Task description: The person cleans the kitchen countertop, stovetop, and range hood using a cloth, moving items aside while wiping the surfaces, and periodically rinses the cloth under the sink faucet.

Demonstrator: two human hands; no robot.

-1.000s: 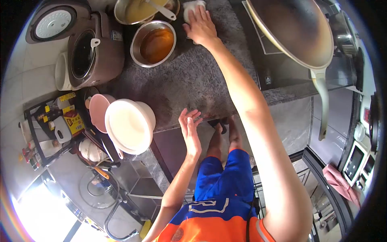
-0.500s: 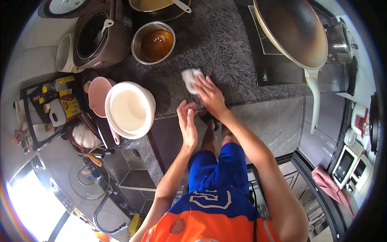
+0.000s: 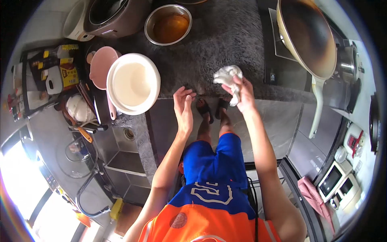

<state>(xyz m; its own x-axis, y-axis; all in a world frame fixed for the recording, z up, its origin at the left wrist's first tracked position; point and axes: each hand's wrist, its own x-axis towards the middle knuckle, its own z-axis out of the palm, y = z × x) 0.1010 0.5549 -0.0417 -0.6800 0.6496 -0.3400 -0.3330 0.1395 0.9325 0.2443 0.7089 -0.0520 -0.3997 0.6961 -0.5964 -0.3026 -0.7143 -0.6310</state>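
A crumpled white cloth or paper towel point(image 3: 228, 75) is pinched in my right hand point(image 3: 244, 96), at the front edge of the dark stone countertop point(image 3: 217, 48). Part of it hangs down past my fingers. My left hand point(image 3: 184, 108) holds nothing; its fingers are apart and slightly curled, by the counter edge. Left of that hand, a white round pot or bowl point(image 3: 153, 86) with pale contents stands at the corner. A pink ladle-like pan point(image 3: 102, 64) lies partly behind it. Farther back sits a steel bowl point(image 3: 150, 30) of amber liquid.
A large pan point(image 3: 308, 36) with a pale handle point(image 3: 317, 109) jutting past the counter edge rests on the cooktop at right, beside a steel pot point(image 3: 347, 60). At left are a rice cooker point(image 3: 117, 26), a rack of bottles point(image 3: 56, 76), and a sink point(image 3: 129, 161) with a faucet.
My right hand has moved right along the counter and now has the white cloth bunched in its fingers, not pressed flat. The left hand stays nearly in place; the view has shifted.
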